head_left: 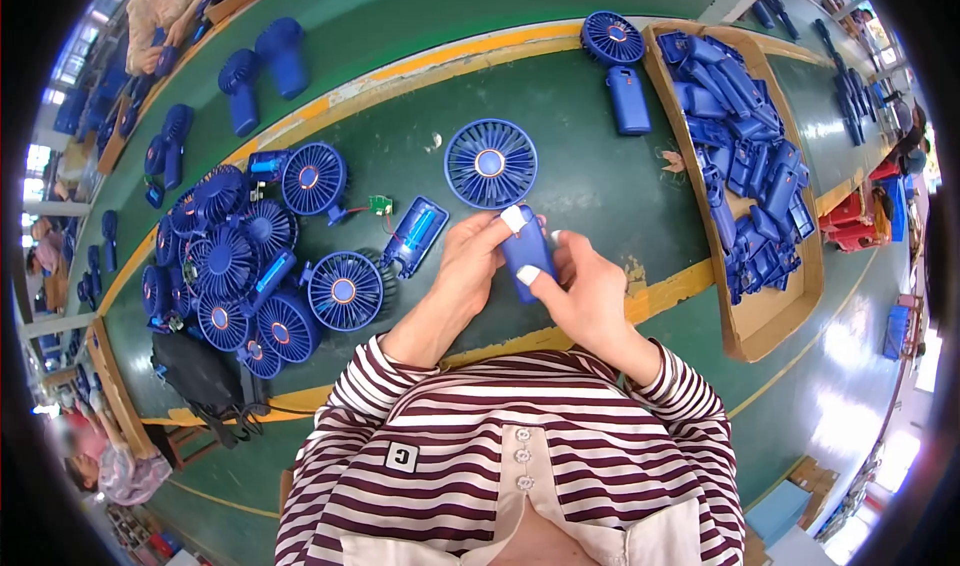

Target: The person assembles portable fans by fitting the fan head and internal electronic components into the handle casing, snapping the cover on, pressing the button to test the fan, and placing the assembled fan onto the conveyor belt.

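A blue handheld fan has its round grille [490,163] pointing away from me and its handle [523,256] toward me. My left hand [468,271] grips the handle from the left, its white-covered thumb near the top end. On the right side of the handle my right hand [585,291] closes, with its white-covered thumb pressed on the lower part. To the left lies an open fan handle [415,236] with a blue battery inside and a small green circuit board [380,205] on wires. Another fan head [345,291] lies beside it.
Many blue fans [225,256] are piled at the left, beside a black bag [197,371]. A cardboard box [745,341] of blue casings stands at the right. One finished-looking fan [628,101] lies near the box. Another person's hand [148,59] shows at the upper left.
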